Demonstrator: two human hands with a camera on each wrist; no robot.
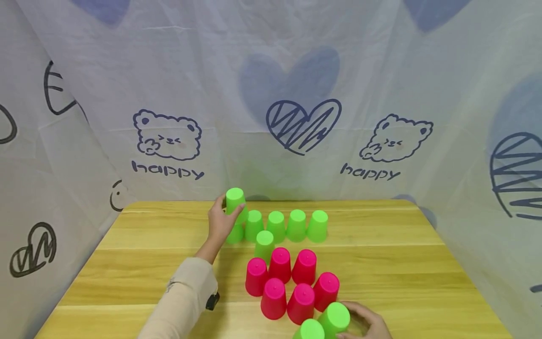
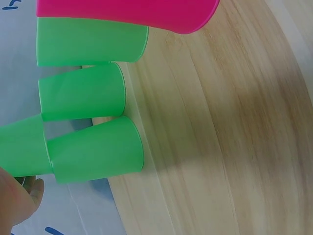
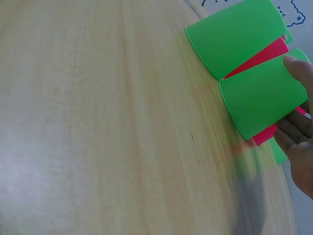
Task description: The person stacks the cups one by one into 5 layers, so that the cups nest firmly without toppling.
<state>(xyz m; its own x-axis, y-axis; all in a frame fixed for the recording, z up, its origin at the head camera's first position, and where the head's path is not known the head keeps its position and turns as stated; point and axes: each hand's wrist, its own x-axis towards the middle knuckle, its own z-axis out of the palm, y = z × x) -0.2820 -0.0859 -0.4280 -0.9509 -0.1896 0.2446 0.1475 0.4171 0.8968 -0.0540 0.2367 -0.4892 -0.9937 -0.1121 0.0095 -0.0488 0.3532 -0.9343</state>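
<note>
My left hand (image 1: 220, 225) grips an upside-down green cup (image 1: 235, 200) at the left end of the back row. That cup sits right above the row's leftmost green cup (image 1: 235, 234), and in the left wrist view the upper cup (image 2: 22, 149) meets the lower cup's (image 2: 98, 152) closed end. At the front, my right hand (image 1: 367, 322) holds another upside-down green cup (image 1: 334, 317) by its side. The right wrist view shows the thumb on this cup (image 3: 264, 93) and the fingers beneath its far side. Beside it stands one more green cup (image 1: 311, 329).
Several green cups (image 1: 276, 227) continue the back row to the right. A single green cup (image 1: 264, 245) stands before them. Several red cups (image 1: 274, 299) stand upside down in the middle of the wooden table (image 1: 402, 263). A printed cloth (image 1: 237, 155) hangs behind.
</note>
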